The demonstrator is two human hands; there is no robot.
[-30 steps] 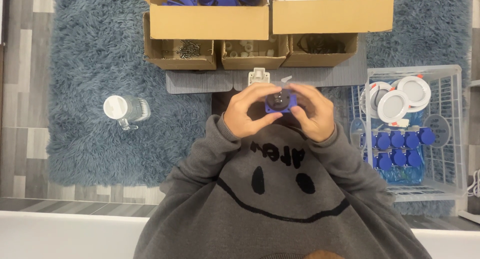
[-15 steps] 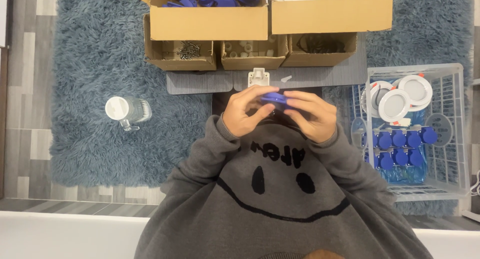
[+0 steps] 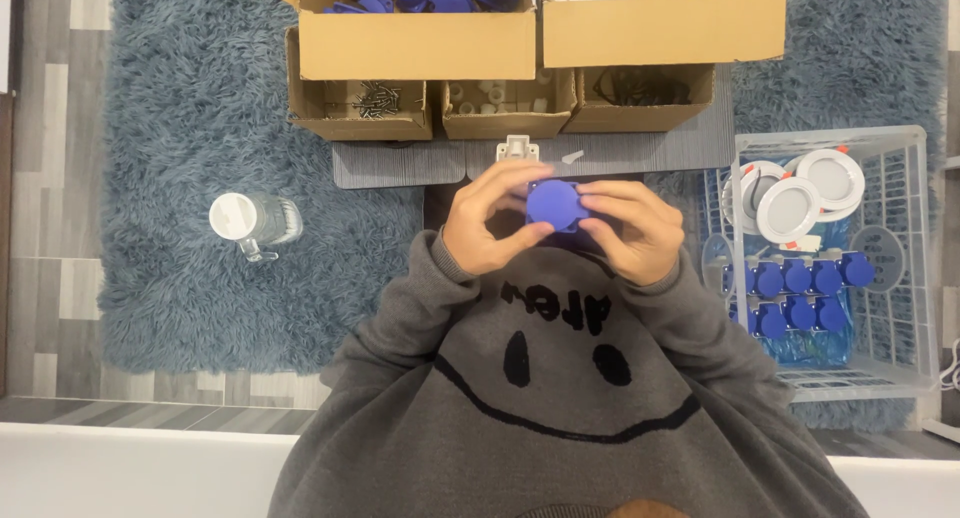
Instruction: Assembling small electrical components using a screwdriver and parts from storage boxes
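Five boxes [image 3: 415,43] are ranged ahead; one blue cap [image 3: 556,204] is pinched by both hands [image 3: 492,223] [image 3: 632,228]; roughly eight caps are crated [image 3: 905,168].

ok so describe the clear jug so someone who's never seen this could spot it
Start at the shaggy blue rug. On its left part, apart from the cardboard boxes, lies a clear jug with a white lid. It is the only see-through thing on that side, well away from both hands.

The blue round part [image 3: 557,204] has turned between the hands: its flat circular face now points up at the camera, where a second ago only its edge showed, half covered by the left hand [image 3: 492,228] fingers.
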